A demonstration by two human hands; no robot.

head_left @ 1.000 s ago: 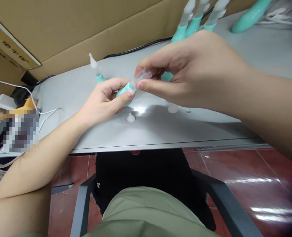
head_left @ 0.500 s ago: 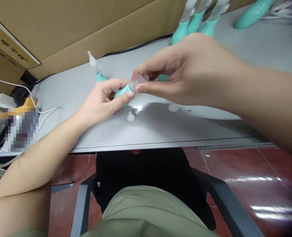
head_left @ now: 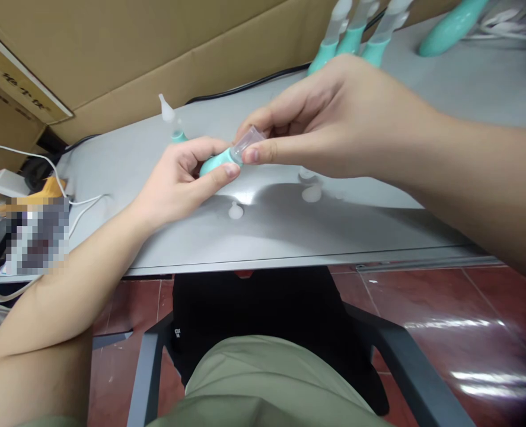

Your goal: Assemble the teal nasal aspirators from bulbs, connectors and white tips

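Observation:
My left hand (head_left: 169,184) is wrapped round the teal body (head_left: 214,162) of what looks like a nasal aspirator, with its thumb along the near side. My right hand (head_left: 334,121) pinches a clear plastic cup (head_left: 250,139) between thumb and fingers. The cup meets the upper end of the teal body, and both tilt up to the right. Whether the cup is fully seated cannot be seen. On the table below lie small white silicone tips, one (head_left: 235,210) near my left thumb and another (head_left: 311,193) under my right wrist.
An aspirator with a white tip (head_left: 166,110) stands behind my left hand. Several teal aspirators (head_left: 327,56) stand at the back, with a teal body (head_left: 452,29) to their right. Cardboard (head_left: 156,53) walls off the table (head_left: 191,243). A white charger (head_left: 7,182) and cables lie left.
The clear cup has turned in my right fingers, and its open rim now faces more away. Both hands have shifted very slightly. Another white piece now shows beneath my right hand.

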